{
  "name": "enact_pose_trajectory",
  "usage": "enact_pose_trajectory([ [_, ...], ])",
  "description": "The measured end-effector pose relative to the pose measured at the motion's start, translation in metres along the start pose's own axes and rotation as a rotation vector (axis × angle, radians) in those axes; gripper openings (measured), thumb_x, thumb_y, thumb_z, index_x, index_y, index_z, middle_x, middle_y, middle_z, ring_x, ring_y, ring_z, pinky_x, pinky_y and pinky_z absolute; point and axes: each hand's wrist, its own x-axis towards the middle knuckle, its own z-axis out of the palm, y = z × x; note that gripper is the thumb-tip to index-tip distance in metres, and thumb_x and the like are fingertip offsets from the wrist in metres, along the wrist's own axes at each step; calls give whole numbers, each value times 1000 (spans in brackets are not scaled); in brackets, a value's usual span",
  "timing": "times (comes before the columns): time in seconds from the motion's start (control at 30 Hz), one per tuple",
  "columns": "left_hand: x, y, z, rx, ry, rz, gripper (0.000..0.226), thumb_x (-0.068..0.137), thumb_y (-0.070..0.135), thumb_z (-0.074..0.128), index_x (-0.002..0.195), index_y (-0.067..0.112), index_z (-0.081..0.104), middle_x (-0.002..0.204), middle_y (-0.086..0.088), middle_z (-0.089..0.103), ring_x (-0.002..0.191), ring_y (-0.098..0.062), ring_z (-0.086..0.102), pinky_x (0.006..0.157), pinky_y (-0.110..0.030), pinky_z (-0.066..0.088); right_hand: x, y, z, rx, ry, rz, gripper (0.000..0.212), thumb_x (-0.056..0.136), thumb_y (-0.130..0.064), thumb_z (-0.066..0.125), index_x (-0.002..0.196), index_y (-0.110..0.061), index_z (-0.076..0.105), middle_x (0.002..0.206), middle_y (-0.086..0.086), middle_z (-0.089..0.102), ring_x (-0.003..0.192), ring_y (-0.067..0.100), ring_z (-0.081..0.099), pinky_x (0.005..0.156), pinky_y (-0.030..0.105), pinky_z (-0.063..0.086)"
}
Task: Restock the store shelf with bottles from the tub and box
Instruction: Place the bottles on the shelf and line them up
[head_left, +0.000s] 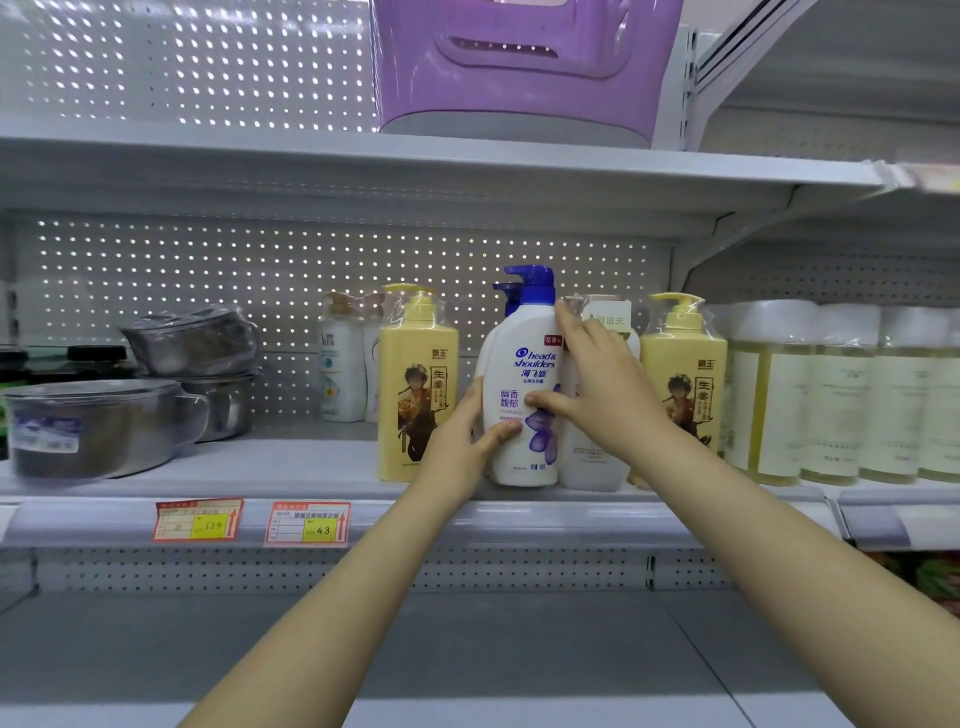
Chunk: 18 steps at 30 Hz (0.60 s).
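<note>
Gripping the white shampoo bottle (522, 364), we are curling our left hand (460, 441) round its lower side and our right hand (602, 384) round its shoulder; it is standing upright at the shelf (291, 462) front.

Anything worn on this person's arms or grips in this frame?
Nothing visible. The left grip and right grip are bare hands, no gloves or rings. The left forearm and right forearm are uncovered to the frame edge: no sleeves, watch or bracelet.
</note>
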Motion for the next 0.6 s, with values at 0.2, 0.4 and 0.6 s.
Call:
enact_pose_trajectory([
  [0.2,1,-2,0,7,27,10,51,92,28,63,140,31,45,125,9,61,113,-9,59,87,-21,53,4,3,5,-206,45,-55,99,79,-56,68,153,-10,20,134,10,45,119,28,45,95,38,38],
  [0.4,2,0,0,0,20,16,50,93,25,62,139,29,45,123,10,60,109,-4,58,76,-9,51,9,5,6,-236,48,-65,98,78,-61,65,152,-17,19,157,0,24,143,21,18,109,42,16],
  [0.6,3,-2,1,100,19,2,43,95,28,60,135,22,44,118,4,61,103,-10,61,75,-12,50,9,6,14,-202,62,-67,94,78,-56,69,152,-22,22,156,-1,28,144,21,18,111,43,9],
])
